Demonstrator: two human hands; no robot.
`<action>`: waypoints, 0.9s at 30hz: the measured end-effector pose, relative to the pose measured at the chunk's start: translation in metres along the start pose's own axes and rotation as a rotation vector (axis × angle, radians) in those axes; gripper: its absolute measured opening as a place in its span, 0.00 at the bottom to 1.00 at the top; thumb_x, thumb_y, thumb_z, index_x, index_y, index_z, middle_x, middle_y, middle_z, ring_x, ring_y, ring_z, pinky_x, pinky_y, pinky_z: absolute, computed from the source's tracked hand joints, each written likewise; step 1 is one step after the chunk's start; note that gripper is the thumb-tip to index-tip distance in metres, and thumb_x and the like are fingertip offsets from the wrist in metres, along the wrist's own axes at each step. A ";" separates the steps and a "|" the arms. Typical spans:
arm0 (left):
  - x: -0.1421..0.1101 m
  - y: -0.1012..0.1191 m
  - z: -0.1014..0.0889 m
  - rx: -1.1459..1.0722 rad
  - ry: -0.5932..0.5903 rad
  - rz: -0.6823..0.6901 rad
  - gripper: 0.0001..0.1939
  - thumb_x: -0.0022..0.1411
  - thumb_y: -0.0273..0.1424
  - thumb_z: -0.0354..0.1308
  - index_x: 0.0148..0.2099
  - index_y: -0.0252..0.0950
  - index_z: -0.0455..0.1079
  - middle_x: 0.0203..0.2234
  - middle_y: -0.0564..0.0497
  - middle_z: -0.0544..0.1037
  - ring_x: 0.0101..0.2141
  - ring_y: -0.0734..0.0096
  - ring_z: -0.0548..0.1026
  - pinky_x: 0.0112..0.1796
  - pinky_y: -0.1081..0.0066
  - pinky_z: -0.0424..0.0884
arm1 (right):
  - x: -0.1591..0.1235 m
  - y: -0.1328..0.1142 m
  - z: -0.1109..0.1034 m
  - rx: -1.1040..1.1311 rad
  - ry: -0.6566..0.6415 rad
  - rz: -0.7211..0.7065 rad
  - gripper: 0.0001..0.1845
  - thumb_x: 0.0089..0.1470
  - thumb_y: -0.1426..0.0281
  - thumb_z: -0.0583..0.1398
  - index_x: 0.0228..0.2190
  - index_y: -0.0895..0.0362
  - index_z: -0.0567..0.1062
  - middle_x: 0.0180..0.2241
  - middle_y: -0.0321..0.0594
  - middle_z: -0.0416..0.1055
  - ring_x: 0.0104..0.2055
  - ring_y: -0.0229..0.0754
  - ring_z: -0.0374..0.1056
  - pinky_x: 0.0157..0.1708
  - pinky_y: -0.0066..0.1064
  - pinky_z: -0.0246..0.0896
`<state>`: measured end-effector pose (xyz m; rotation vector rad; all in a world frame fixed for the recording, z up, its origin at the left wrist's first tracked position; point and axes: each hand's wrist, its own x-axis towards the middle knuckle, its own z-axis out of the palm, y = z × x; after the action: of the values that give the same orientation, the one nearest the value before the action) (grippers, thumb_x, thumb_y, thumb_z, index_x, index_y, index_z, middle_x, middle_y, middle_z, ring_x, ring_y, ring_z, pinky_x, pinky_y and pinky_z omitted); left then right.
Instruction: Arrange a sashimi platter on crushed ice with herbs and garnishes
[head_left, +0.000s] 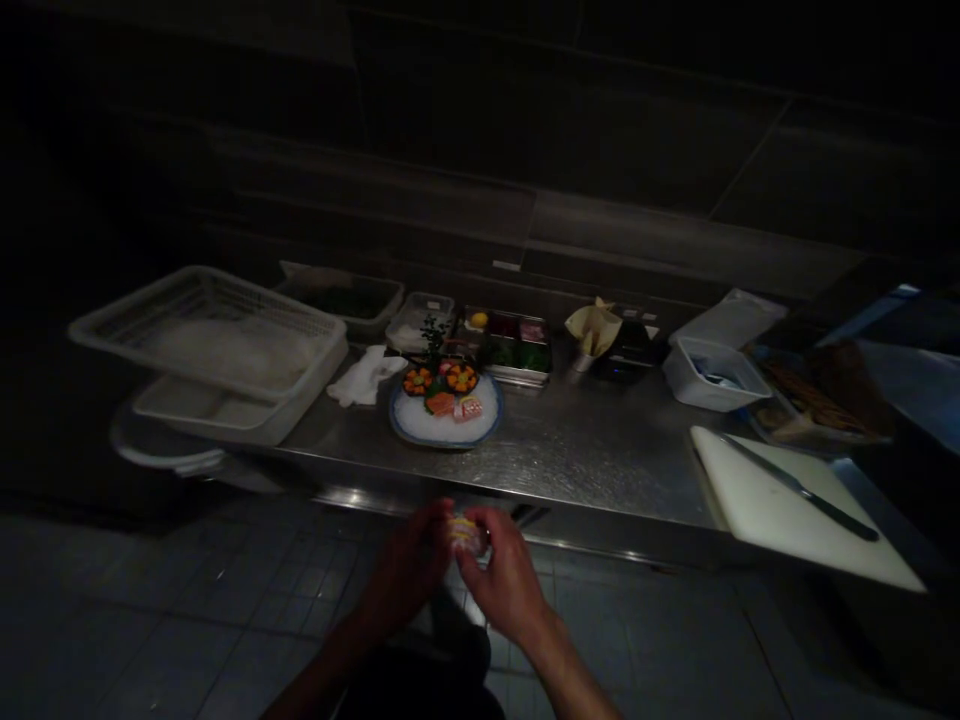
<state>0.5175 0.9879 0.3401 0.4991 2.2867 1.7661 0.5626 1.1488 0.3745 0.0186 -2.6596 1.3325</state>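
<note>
In front of a steel counter (577, 450), two hands hold one small yellowish morsel (465, 533) above dark floor tiles (225, 610). The left hand (409, 565) and right hand (506, 570) pinch it between them from either side. Along the counter, left to right, sit one white plastic basket (206, 320), one crumpled white cloth (364, 375), one ice-filled plate (397, 425) of sliced fish, one compartmented steel tray (510, 350), one white tub (712, 375), and one cutting board (750, 510) bearing one knife (802, 490). The morsel's long axis seems to run crosswise between the hands, but shadow and fingers hide its exact line.
</note>
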 end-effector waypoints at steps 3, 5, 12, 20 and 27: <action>0.039 -0.029 -0.039 0.034 0.019 -0.046 0.22 0.64 0.36 0.55 0.57 0.36 0.61 0.49 0.42 0.74 0.47 0.60 0.75 0.50 0.59 0.71 | 0.054 0.007 0.038 -0.030 -0.050 -0.052 0.19 0.51 0.78 0.58 0.46 0.58 0.69 0.43 0.45 0.72 0.47 0.48 0.67 0.48 0.43 0.65; 0.071 -0.046 -0.065 0.093 0.011 -0.030 0.21 0.64 0.36 0.55 0.57 0.35 0.61 0.50 0.41 0.74 0.49 0.59 0.74 0.51 0.59 0.70 | 0.089 0.010 0.064 -0.053 -0.035 -0.065 0.20 0.51 0.79 0.57 0.47 0.58 0.69 0.43 0.45 0.72 0.47 0.48 0.66 0.48 0.43 0.65; 0.194 -0.098 -0.127 0.318 -0.027 0.160 0.27 0.62 0.36 0.56 0.61 0.32 0.60 0.49 0.40 0.74 0.48 0.58 0.73 0.51 0.58 0.68 | 0.195 0.028 0.135 -0.211 0.243 -0.030 0.17 0.56 0.75 0.55 0.48 0.62 0.69 0.44 0.50 0.70 0.48 0.51 0.60 0.50 0.46 0.61; 0.230 -0.131 -0.126 0.382 -0.012 0.330 0.25 0.62 0.32 0.56 0.61 0.34 0.61 0.46 0.42 0.75 0.48 0.56 0.71 0.51 0.59 0.66 | 0.216 0.041 0.163 -0.381 0.373 0.043 0.11 0.61 0.72 0.54 0.45 0.59 0.71 0.45 0.48 0.71 0.48 0.52 0.57 0.48 0.45 0.55; 0.232 -0.136 -0.126 0.384 -0.016 0.324 0.25 0.61 0.31 0.58 0.60 0.36 0.62 0.49 0.42 0.73 0.51 0.52 0.68 0.52 0.59 0.64 | 0.216 0.045 0.168 -0.413 0.410 0.082 0.14 0.60 0.71 0.55 0.47 0.60 0.71 0.47 0.50 0.68 0.49 0.52 0.57 0.49 0.47 0.54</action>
<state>0.2395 0.9346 0.2507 0.9959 2.6655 1.4265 0.3220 1.0554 0.2732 -0.3744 -2.5334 0.6839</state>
